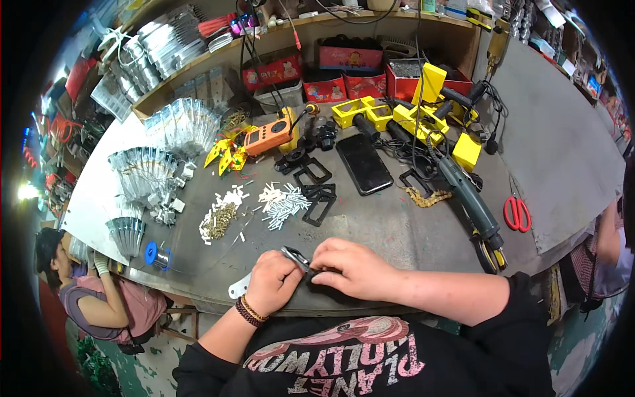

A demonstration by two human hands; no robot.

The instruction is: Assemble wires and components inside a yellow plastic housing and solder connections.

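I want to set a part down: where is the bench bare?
Bare: the bench between the phone, corded power tool and right hand; also the grey surface right of the red-handled scissors. Crowded: fanned strips at left, small pale tubes near the centre, yellow parts towards the back.

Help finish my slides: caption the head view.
Left hand and right hand handle a small dark part at a cluttered workbench.

Phone (365, 165), scissors (517, 213) on grey table (417, 231)
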